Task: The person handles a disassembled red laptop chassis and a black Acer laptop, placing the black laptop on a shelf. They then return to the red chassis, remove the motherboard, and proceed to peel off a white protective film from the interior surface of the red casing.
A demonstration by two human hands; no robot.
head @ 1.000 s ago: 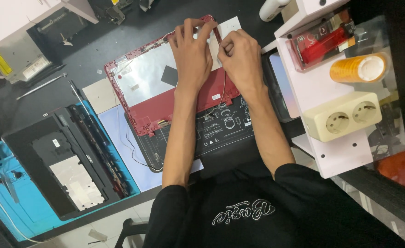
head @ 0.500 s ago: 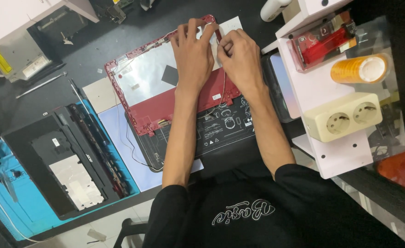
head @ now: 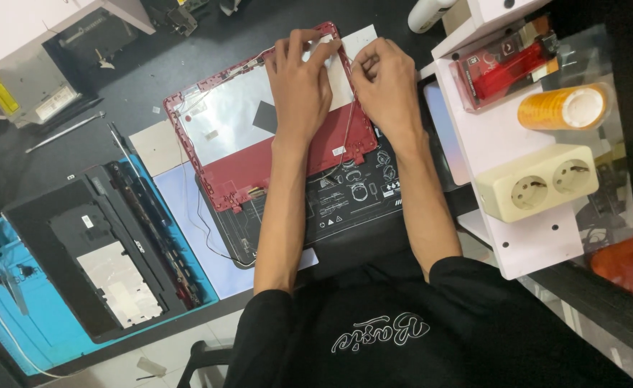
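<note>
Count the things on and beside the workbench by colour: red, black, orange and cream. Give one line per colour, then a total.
Red: 2, the red laptop lid shell and the red flat packet
Black: 1, the black laptop base chassis
Orange: 1, the orange tape roll
Cream: 1, the cream double socket block
Total: 5

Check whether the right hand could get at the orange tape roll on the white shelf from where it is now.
Probably yes. The right hand rests at the top corner of the red laptop lid, and the orange tape roll lies exposed on the white shelf to its right. Nothing covers it; only the red box sits nearby.
</note>
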